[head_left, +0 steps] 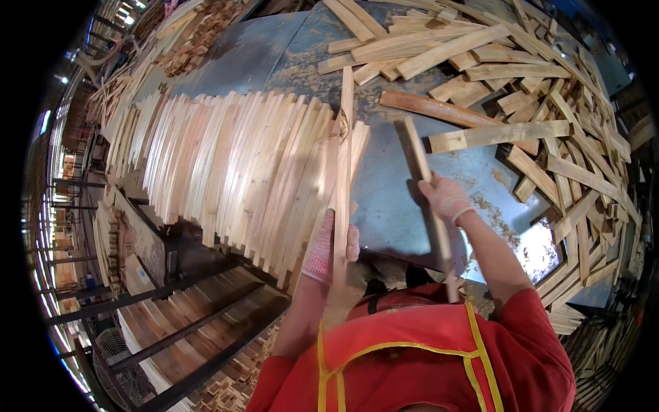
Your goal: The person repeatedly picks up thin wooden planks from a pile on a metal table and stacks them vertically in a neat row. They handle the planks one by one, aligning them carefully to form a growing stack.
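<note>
My left hand [322, 250], in a pale knitted glove, is closed around the lower part of a wooden slat [344, 172] with a dark knot near its upper end. The slat stands on edge beside a row of slats [240, 158] laid side by side on the table. In my gloved right hand [445, 198] is another wooden slat [417, 147], gripped near its middle. Its far end rests over or just above the metal tabletop [384, 199], and its near end points toward my red apron [405, 329].
A jumbled heap of wooden slats [508, 82] covers the right and far side. Stacked short pieces [206, 41] lie at the far left. Beside the table's left edge runs a dark metal frame [199, 336] over more boards [206, 302]. A wire fan guard [117, 350] stands low at left.
</note>
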`<state>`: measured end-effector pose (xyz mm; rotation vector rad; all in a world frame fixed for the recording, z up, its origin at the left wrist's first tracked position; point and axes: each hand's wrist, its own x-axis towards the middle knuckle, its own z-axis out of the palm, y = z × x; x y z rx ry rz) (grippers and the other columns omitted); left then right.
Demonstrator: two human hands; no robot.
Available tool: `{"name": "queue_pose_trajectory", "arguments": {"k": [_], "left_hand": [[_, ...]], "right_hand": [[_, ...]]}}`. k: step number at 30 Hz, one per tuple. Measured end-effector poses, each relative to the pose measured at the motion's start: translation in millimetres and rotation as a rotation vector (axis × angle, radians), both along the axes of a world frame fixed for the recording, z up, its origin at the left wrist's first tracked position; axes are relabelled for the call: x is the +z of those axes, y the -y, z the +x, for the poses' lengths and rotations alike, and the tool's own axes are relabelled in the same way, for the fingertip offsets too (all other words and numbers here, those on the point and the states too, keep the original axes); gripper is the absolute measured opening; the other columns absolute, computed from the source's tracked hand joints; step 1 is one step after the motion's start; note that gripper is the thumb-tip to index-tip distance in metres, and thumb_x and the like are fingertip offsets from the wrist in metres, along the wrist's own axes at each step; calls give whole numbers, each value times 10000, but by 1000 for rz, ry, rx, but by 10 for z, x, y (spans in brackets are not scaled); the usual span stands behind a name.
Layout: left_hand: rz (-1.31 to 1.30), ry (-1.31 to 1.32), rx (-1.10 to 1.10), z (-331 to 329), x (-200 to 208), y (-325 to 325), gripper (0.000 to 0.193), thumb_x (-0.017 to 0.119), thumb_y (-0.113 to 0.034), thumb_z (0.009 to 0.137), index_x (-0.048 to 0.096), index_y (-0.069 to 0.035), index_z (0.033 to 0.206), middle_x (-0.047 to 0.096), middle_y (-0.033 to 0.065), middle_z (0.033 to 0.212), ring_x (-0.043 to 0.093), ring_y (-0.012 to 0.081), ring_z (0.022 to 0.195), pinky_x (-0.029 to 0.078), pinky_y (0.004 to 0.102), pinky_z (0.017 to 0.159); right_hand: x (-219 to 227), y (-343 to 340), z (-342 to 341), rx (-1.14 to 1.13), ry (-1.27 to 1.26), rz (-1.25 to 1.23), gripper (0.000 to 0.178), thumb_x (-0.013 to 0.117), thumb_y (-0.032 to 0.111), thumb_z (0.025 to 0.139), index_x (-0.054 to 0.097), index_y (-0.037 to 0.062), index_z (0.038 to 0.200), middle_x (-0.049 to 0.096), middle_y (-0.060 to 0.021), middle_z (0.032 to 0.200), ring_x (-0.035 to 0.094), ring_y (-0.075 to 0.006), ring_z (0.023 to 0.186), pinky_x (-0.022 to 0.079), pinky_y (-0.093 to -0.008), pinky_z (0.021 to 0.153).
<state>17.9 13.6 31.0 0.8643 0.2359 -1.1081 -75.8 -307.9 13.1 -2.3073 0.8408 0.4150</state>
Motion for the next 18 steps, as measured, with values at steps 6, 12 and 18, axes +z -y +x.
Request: {"name": "queue_pose_trajectory", "arguments": {"k": [6, 12, 18], "left_hand": [[217, 139, 22, 262, 89, -444, 666, 621, -634, 1022, 603, -129, 1457, 652, 37, 754, 598, 161, 529, 493, 300, 457], [688, 483, 27, 549, -110, -943, 480, 666, -448, 1053, 722, -13, 1250, 721, 58, 1080, 656, 150, 972, 557, 328, 811], [454, 562, 34, 79, 160, -217, 435, 592, -260, 1104, 594, 20, 1437, 681, 91, 1253, 635, 192, 1110, 531, 360, 973]], "right_hand": [[-104, -1137, 933, 50, -3, 224, 695, 561, 613, 1007, 636, 33, 1382, 718, -251, 1298, 675, -413, 1243, 511, -454, 1076], [-387, -1433, 336, 94, 218, 684, 673, 611, 555, 1009, 600, 58, 1464, 587, -249, 1504, 566, -433, 1377, 464, -444, 1136], [378, -2074, -139, 99, 80, 1200, 664, 801, 384, 947, 591, 89, 1504, 686, -104, 1346, 638, -198, 1170, 535, -354, 977]]}}
